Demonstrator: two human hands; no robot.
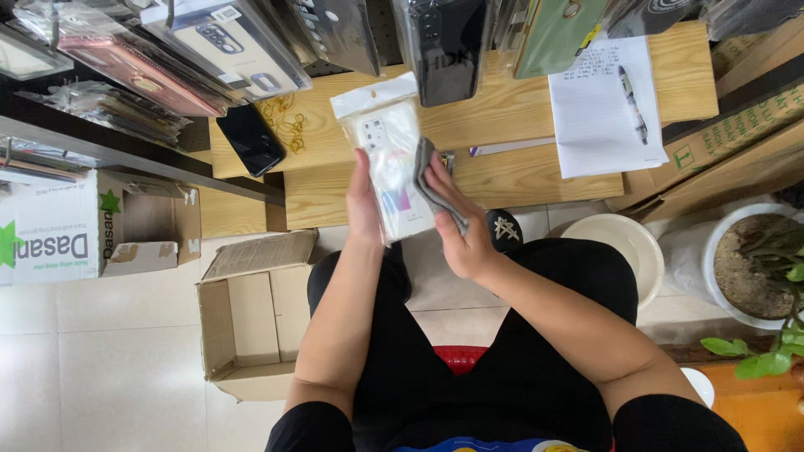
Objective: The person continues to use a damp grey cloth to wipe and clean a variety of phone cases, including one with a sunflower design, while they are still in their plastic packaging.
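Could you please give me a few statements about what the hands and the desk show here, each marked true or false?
1. The left hand holds a clear packet with a white phone case. True.
2. The right hand presses a grey cloth against the packet. True.
3. The pen lies on the floor. False: it lies on the sheet of paper.
4. The cardboard box on the floor is taped shut. False: its flaps are open.

Left hand's fingers behind the clear packet (pixel 387 163); hanging phone cases (pixel 226 42) cropped above.
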